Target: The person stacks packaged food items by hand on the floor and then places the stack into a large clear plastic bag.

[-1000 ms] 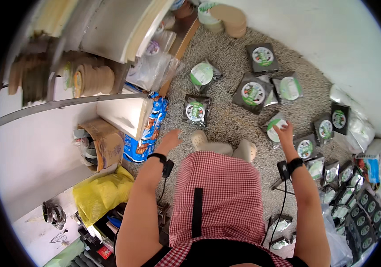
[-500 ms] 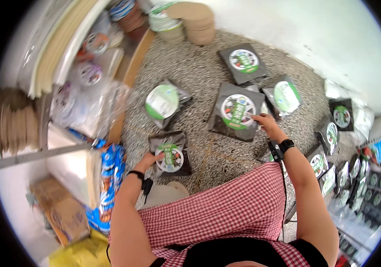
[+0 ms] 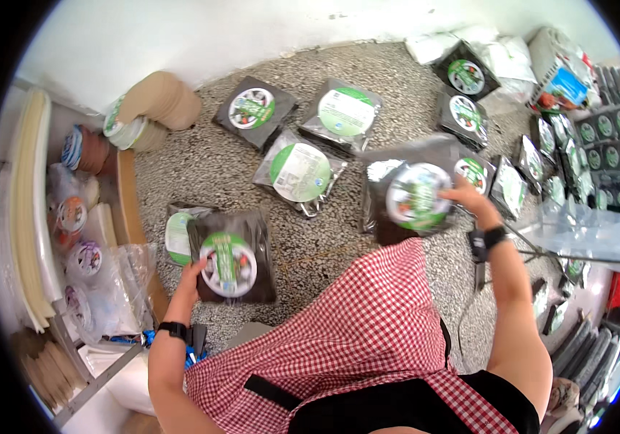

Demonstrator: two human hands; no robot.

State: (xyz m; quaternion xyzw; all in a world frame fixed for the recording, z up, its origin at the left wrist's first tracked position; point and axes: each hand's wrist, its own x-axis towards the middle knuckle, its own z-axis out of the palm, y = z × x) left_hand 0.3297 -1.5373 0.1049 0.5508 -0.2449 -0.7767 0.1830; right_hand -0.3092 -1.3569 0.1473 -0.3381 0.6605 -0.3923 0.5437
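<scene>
My left hand [image 3: 189,283] pinches the left edge of a flat black packet [image 3: 261,278] with a round green-and-white label, its thumb on top and other fingers hidden beneath. That packet overlaps another labelled packet [image 3: 177,237] behind it. On the right, my right hand [image 3: 473,204] is closed on the right side of a similar, slightly blurred black packet [image 3: 382,206], which partly covers a packet [image 3: 470,173] behind it. Between and beyond my hands lie three more packets: one label-up at the back left [image 3: 252,108], one at the back middle [image 3: 342,110], one nearer [image 3: 300,172].
The packets lie on a speckled stone surface [image 3: 324,242]. Upright packets [image 3: 528,160] line the right side, near white bags [image 3: 507,61] and a tray of packets [image 3: 617,155]. Stacked brown discs [image 3: 169,101] stand back left, beside a shelf [image 3: 130,206] of plastic-wrapped goods.
The view has swung to the right. Both packets under my hands have been lifted, and the right one has moved rightward toward the row of packets there.
</scene>
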